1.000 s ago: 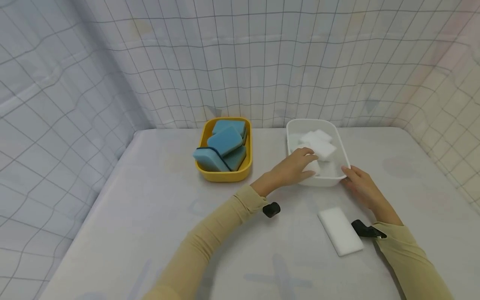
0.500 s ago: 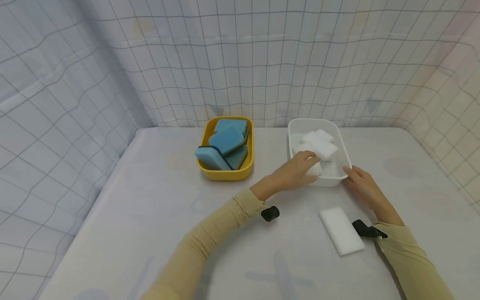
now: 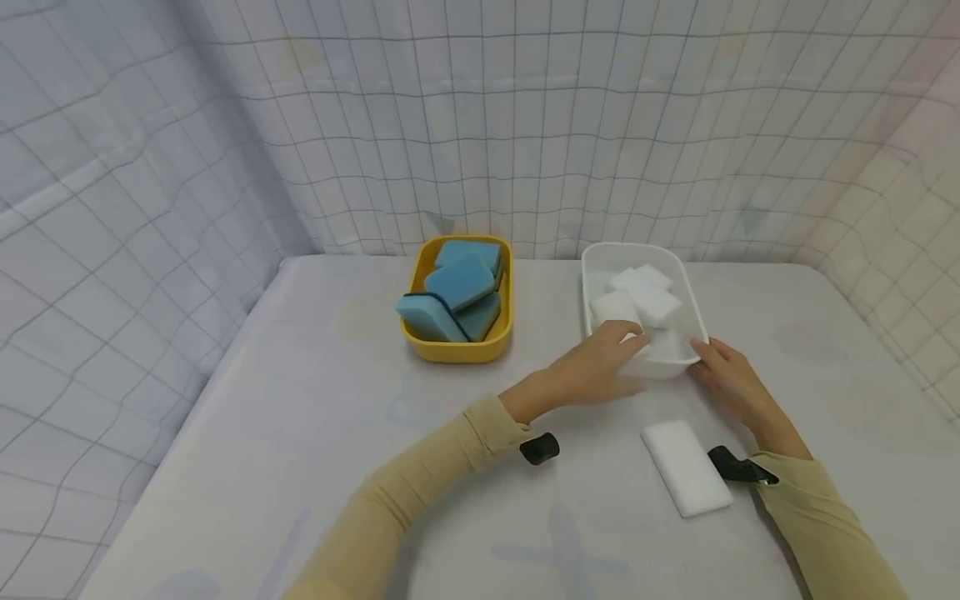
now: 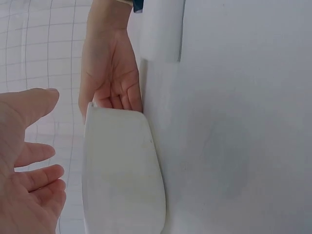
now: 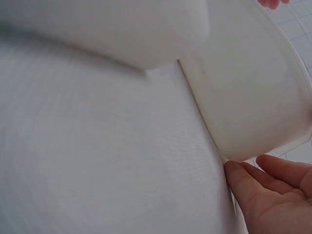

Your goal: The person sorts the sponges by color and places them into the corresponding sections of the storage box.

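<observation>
White block sponges (image 3: 654, 302) lie in a white plastic tub (image 3: 673, 368) at the right of the head view. Over the tub's near left rim hovers my left hand (image 3: 588, 371), which holds nothing. In the left wrist view its thumb stands apart from the loosely bent fingers (image 4: 41, 178), beside the tub wall (image 4: 122, 168). My right hand (image 3: 731, 383) holds the tub's near right corner, thumb at the rim and fingers low along the outside (image 5: 246, 183). One more white sponge (image 3: 686, 468) lies flat on the table, near my right wrist.
A yellow tub (image 3: 457, 352) with several blue sponges (image 3: 459, 282) stands at the back, left of the white one. One blue sponge leans over its front left rim. White checked curtains (image 3: 480, 133) hang behind the table (image 3: 315, 417) and at both sides.
My left hand has drawn back toward me out of the white tub, baring more of the sponge under it. The right hand keeps its hold on the corner.
</observation>
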`<state>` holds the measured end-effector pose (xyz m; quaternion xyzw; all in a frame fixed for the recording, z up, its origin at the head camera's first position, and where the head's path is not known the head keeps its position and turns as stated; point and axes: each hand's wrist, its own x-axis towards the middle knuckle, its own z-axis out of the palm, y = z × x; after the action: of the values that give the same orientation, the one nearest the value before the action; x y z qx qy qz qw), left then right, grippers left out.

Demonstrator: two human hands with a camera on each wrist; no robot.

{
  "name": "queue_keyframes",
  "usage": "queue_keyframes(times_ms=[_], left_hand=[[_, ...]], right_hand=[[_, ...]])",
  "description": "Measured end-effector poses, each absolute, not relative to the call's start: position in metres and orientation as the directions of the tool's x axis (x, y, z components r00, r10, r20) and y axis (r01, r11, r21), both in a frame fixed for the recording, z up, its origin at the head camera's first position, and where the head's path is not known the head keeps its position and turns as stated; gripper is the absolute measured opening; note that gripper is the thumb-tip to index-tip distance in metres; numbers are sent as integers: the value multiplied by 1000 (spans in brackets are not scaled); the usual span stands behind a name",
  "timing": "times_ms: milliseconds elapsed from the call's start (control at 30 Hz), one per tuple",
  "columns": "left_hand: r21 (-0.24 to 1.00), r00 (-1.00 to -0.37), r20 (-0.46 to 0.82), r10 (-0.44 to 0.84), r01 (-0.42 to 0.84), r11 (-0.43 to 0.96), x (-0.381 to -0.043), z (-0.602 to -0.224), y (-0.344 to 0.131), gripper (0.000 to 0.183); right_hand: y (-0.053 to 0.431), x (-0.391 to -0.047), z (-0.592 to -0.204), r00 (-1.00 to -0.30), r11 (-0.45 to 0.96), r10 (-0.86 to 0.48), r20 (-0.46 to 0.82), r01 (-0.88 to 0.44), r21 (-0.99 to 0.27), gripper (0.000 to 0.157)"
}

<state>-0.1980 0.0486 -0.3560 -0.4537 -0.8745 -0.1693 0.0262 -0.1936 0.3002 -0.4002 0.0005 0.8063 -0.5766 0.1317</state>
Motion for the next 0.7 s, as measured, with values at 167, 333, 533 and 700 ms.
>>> queue_keyframes(times_ms=[167,333,533,700], left_hand=[[301,-578,175,797,802,516,-186,-361,50,64],[321,-574,161,803,800,507,-179,-363,50,65],[318,-559,152,815,809,495,-172,-366,51,66],[292,-551,120,826,814,501,-165,-371,55,71]], right_hand=[[300,-193,-402,-967,346,-151,-205,143,-927,78],[300,-192,-401,-965,335,-156,-211,149,-930,77],[302,-193,-403,-966,316,-166,-198,138,-939,77],[303,-192,-403,-967,315,-168,-191,131,-940,77]])
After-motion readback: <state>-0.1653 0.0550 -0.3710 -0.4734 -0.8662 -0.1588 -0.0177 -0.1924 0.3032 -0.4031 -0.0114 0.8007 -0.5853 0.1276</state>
